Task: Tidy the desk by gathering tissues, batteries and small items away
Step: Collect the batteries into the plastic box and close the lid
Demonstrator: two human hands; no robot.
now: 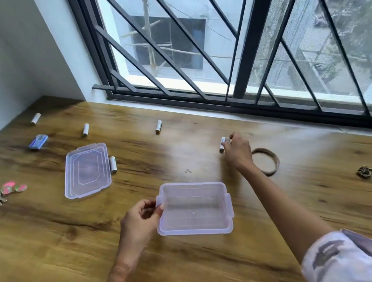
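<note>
At the near middle of the brown wooden desk [52, 237] stands the clear rectangular plastic box [194, 209], open and with nothing in it. The left hand [140, 218] pinches the clip on its left short side between thumb and fingers, and this steadies it. Farther and to the right, the right hand [237, 150] reaches out with its fingers curled on the far end of a white cylindrical battery [222, 145]. Whether the battery is already lifted from the wood, I cannot tell. Just right of this hand lies a brown rubber ring [273, 163].

For this step, I think the grip is better near the middle of the battery, because a round body held at one end can swing or roll away. It should then go low to the box and be laid flat along the long side, so that the others fit beside it. The left hand should hold the box firm, as light plastic slides easily.

To the left lies the clear flat plastic lid [86, 170], with a second battery [113, 165] close at its right edge. Farther back lie a third battery [158, 126], a fourth battery [85, 130] and, in the far left corner, a fifth battery [35, 118].
</note>
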